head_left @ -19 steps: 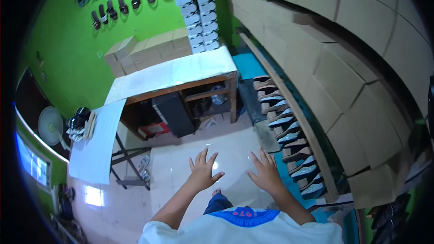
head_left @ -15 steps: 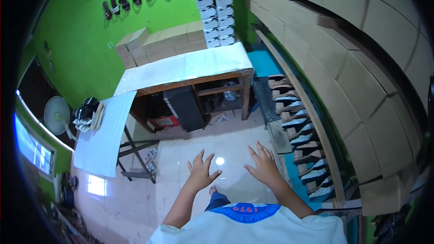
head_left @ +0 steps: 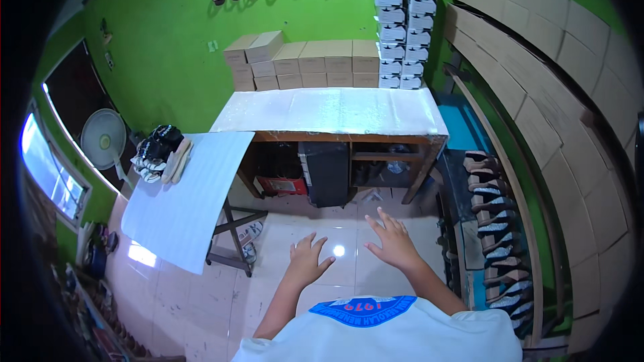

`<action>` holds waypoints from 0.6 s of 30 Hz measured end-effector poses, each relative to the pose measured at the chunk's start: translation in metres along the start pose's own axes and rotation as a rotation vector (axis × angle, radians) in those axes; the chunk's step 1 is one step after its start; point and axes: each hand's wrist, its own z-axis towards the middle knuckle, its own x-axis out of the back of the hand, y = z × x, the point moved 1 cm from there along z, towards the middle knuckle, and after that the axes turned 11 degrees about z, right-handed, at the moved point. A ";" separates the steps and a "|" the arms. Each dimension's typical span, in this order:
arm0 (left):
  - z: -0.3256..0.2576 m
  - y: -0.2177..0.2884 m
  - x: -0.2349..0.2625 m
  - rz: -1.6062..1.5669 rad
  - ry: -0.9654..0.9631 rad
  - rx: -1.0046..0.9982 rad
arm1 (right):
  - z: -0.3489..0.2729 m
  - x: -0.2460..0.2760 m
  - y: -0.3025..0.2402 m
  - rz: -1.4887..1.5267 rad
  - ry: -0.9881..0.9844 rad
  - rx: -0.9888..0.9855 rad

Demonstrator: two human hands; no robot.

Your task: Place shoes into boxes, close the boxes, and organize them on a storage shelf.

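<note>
Both of my hands reach forward over the tiled floor, and neither holds anything. My left hand has its fingers apart and its thumb stretched toward the right. To its right, my right hand is spread as well, slightly farther forward. A wooden table with a shiny white cover stands ahead of them, nearer to the right hand. A side table with a pale sheet top lies left of my left hand. Neither hand touches either table.
A pile of shoe parts lies on the side table, near a fan. Brown boxes and white boxes are stacked behind the main table. Shoes in a row line a rack at right, below stacked cartons.
My view has turned, so the tables and shoe rack sit farther right and more level in the picture. Both hands stay raised and spread, holding nothing.
</note>
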 end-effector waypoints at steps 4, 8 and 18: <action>0.022 -0.044 -0.001 -0.125 -0.051 -0.092 | 0.038 -0.024 -0.010 -0.031 -0.105 -0.027; 0.047 -0.068 0.010 -0.240 0.055 -0.139 | 0.077 -0.040 0.005 0.029 -0.112 -0.023; 0.158 -0.142 0.022 -0.208 0.061 -0.086 | 0.241 -0.049 0.036 0.107 -0.056 -0.005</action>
